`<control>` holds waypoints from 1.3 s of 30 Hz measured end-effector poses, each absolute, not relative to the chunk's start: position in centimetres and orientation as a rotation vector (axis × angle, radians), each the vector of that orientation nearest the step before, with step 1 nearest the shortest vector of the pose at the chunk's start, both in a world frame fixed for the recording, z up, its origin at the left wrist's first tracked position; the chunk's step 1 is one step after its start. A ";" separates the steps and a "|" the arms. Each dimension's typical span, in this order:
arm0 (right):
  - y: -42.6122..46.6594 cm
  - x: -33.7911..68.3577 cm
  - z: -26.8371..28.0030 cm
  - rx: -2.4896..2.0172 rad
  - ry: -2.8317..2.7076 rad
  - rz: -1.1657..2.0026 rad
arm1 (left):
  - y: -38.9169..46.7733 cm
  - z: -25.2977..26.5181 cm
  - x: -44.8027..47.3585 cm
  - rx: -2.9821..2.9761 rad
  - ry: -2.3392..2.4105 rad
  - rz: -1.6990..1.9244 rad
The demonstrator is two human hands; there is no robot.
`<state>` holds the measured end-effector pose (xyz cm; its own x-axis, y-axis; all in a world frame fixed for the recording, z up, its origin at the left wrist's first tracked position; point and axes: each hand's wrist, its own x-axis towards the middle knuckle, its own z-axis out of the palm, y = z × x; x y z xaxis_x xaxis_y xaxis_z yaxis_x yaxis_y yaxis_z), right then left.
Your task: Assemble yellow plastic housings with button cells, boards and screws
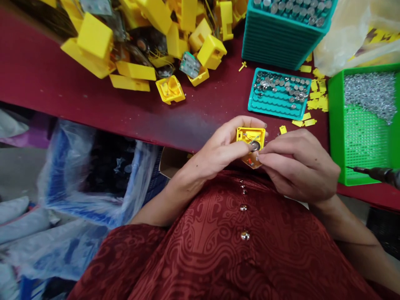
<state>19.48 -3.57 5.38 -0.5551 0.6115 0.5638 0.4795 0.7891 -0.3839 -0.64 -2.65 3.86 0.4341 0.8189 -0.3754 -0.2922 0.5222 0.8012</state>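
My left hand [215, 150] grips a small yellow plastic case [242, 134] in front of my body, its open side up. Inside it sits a round silver part [255, 146], with my left thumb against it. A brown circuit board [252, 161] with a red component hangs at the case's lower edge. My right hand [296, 160] is pinched at the board's right side; a tiny pale bit shows at its fingertips, too small to name. Just beyond the hands lies a teal tray [275, 113] holding several small round metal pieces.
Yellow cases and parts [184, 25] are heaped at the back left. A stack of teal trays [271, 46] stands behind. Small yellow pieces [318, 100] lie beside a green basket [339, 125] of screws. A screwdriver-like tool [378, 173] juts in from the right. Below left is a plastic-lined blue crate [59, 183].
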 end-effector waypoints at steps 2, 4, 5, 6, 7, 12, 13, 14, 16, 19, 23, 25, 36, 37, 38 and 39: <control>-3.6 19.5 5.5 -0.796 -2.267 0.249 | -2.6 4.0 -0.6 0.723 0.841 0.764; -3.6 19.5 5.6 -0.789 -2.277 0.229 | -2.6 4.0 -0.5 0.723 0.856 0.762; -3.6 19.6 5.6 -0.784 -2.284 0.222 | -2.6 4.0 -0.5 0.723 0.866 0.761; -3.6 19.6 5.6 -0.781 -2.287 0.221 | -2.7 3.9 -0.5 0.726 0.879 0.759; -3.5 19.6 5.6 -0.776 -2.286 0.224 | -2.7 3.8 -0.4 0.732 0.891 0.757; -3.3 19.6 5.6 -0.787 -2.270 0.220 | -2.8 3.7 -0.2 0.749 0.906 0.780; -3.3 19.6 5.7 -0.782 -2.279 0.211 | -2.8 3.7 -0.2 0.744 0.893 0.794; -3.3 19.6 5.8 -0.778 -2.295 0.198 | -2.8 3.8 -0.3 0.732 0.882 0.805; -3.3 19.6 5.9 -0.786 -2.340 0.168 | -2.8 4.0 -0.5 0.692 0.858 0.815; -3.6 19.6 6.0 -0.820 -2.367 0.136 | -2.8 4.1 -0.8 0.640 0.802 0.814; -3.8 19.3 5.8 -0.929 -2.317 0.162 | -3.1 3.7 -1.0 0.647 0.713 0.848; -3.7 19.2 5.8 -0.996 -2.303 0.167 | -3.3 3.3 -1.0 0.675 0.721 0.842; -2.3 19.8 5.2 -1.084 -2.266 0.324 | -2.8 1.9 -0.5 0.676 0.804 0.825; -2.2 19.9 5.1 -1.102 -2.281 0.340 | -2.7 1.9 -0.4 0.680 0.815 0.826; -2.2 20.0 5.0 -1.117 -2.296 0.355 | -2.7 1.9 -0.4 0.686 0.827 0.827; -2.1 20.1 4.8 -1.128 -2.304 0.362 | -2.7 1.9 -0.3 0.697 0.836 0.830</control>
<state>20.09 -2.12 4.83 -0.5012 0.7902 0.3528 0.6439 0.6129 -0.4579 -0.29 -2.69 1.94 0.4079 0.8425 -0.3518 -0.3454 0.4990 0.7948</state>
